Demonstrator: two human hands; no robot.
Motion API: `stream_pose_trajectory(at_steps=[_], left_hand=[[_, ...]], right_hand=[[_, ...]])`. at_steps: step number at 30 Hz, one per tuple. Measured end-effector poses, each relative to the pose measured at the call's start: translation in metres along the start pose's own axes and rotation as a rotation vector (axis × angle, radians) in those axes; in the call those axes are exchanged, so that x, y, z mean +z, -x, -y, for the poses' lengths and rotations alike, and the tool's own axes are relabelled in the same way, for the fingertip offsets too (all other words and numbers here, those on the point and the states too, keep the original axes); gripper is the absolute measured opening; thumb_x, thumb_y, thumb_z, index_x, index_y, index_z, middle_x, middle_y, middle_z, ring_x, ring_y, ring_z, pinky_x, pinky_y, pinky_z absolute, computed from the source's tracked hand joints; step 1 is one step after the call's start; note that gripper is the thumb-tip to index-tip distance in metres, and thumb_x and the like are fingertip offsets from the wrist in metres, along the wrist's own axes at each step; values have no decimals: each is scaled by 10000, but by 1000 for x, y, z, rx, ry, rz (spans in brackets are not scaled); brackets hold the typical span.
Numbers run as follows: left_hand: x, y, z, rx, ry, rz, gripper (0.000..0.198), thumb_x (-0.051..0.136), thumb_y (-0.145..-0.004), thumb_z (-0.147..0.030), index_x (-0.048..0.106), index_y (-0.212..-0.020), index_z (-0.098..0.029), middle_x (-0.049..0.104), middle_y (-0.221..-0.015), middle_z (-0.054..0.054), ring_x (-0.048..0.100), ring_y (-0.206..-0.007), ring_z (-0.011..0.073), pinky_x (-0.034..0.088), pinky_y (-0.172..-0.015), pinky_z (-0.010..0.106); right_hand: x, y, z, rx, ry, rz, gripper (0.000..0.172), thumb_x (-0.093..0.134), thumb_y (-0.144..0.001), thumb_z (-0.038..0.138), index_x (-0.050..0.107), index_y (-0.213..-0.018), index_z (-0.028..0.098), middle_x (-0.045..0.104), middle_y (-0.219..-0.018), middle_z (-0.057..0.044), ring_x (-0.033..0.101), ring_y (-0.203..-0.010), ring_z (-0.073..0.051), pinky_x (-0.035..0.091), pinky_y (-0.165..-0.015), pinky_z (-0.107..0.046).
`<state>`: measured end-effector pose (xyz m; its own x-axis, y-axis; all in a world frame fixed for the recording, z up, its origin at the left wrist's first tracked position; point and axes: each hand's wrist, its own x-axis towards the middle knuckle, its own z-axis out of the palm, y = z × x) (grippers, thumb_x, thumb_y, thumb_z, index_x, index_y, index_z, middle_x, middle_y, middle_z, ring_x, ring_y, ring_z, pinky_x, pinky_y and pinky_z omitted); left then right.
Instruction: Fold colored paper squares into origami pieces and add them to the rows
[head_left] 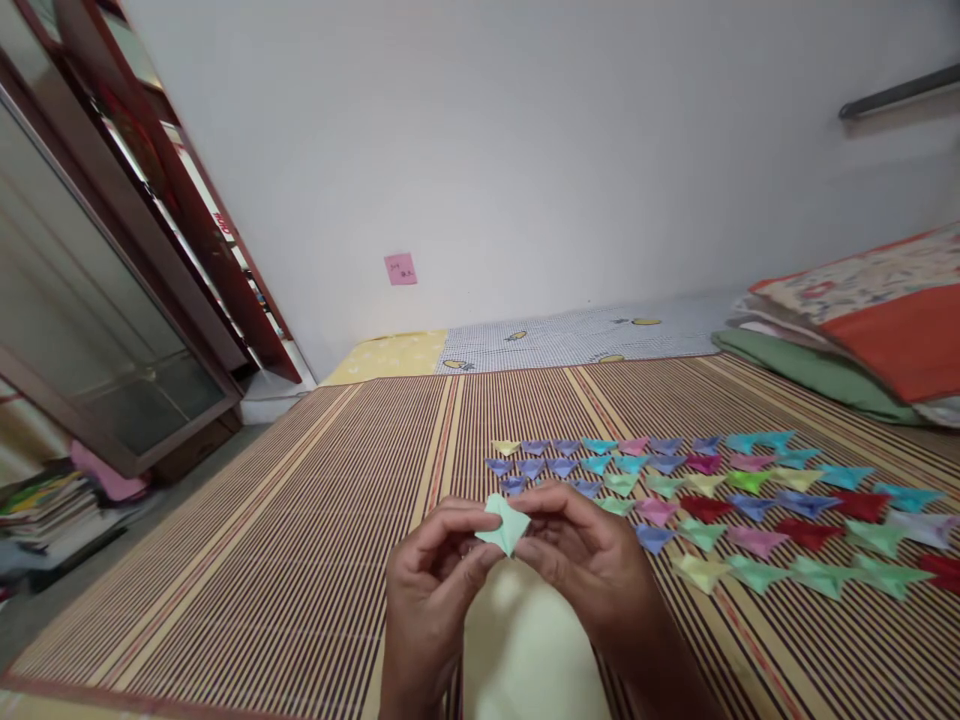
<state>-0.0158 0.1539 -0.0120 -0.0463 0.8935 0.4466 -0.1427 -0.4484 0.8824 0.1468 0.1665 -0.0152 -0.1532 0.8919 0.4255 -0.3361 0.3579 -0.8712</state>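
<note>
A small piece of mint-green folded paper (504,526) is held up between both hands at the lower middle of the head view. My left hand (439,570) pinches its left side between thumb and index finger. On the right side, my right hand (581,550) grips it the same way, its other fingers curled behind. Beneath the hands lies a pale yellow-green surface (536,650), partly hidden by them. To the right, several rows of small folded paper shapes (757,541) in blue, green, pink, red and yellow are spread out.
A striped mat (300,540) covers the broad surface around me. Folded bedding (885,320) is piled at the right. A pink note (400,269) sticks to the white wall. At the left stand a glass-panelled door (97,290) and a stack of books (45,510).
</note>
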Motion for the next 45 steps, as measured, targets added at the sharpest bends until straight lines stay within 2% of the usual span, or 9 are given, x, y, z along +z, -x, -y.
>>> stream_pose_trajectory(at_steps=[6,9,14,20,24,35,39,42,45], left_hand=[[1,-1,-4,5,-11,-15,98,828,-802,-187,819,-887,-233,713,-889,37,676,-805,149,555,-701,196],[3,0,-7,-17,-33,-24,80,828,-801,-191,816,-873,-225,725,-888,40,692,-830,162,569,-724,205],[8,1,-8,-32,-10,-77,35,812,-811,-186,783,-794,-197,726,-832,28,682,-734,136,567,-677,194],[13,0,-7,-12,-48,-99,100,775,-841,-167,753,-744,-180,730,-797,32,689,-764,149,565,-706,214],[15,0,-8,-9,-83,-100,105,773,-840,-165,742,-740,-179,730,-811,33,690,-796,160,563,-741,234],[17,0,-5,-81,-88,-190,134,823,-788,-230,725,-724,-165,716,-769,31,674,-720,156,555,-665,230],[17,-1,0,-176,-11,-249,181,857,-754,-250,707,-816,-170,709,-766,12,665,-695,145,546,-649,225],[14,-2,4,-268,12,-173,177,829,-793,-292,712,-806,-161,690,-709,1,639,-665,131,524,-646,216],[12,-2,3,-260,-40,-90,222,768,-860,-325,717,-727,-154,667,-674,1,614,-671,128,501,-671,217]], right_hand=[[-2,-1,5,-204,269,4,47,747,-876,202,754,-886,247,671,-884,-13,649,-869,-177,509,-775,-297],[1,-1,7,-235,341,-20,75,708,-912,215,729,-843,236,667,-863,-14,646,-835,-180,505,-750,-297],[6,-1,5,-240,388,-70,156,629,-963,229,662,-810,223,635,-844,-20,628,-821,-186,503,-735,-303],[8,1,2,-174,360,-108,117,631,-963,244,641,-848,218,643,-847,-18,639,-804,-179,517,-726,-302],[9,0,0,-206,386,-136,124,634,-951,225,627,-828,216,653,-851,-22,652,-828,-183,525,-735,-301],[13,1,-6,-220,428,-215,84,658,-923,201,602,-865,225,684,-822,-21,689,-771,-184,566,-699,-307],[11,3,-9,-188,432,-218,49,659,-935,228,620,-904,225,689,-818,-20,692,-762,-183,568,-696,-308],[10,5,-12,-168,403,-221,35,659,-945,247,628,-943,230,697,-841,-15,699,-783,-180,568,-703,-300],[9,4,-11,-130,390,-222,74,675,-939,274,636,-987,233,711,-881,-18,704,-822,-184,565,-735,-300]])
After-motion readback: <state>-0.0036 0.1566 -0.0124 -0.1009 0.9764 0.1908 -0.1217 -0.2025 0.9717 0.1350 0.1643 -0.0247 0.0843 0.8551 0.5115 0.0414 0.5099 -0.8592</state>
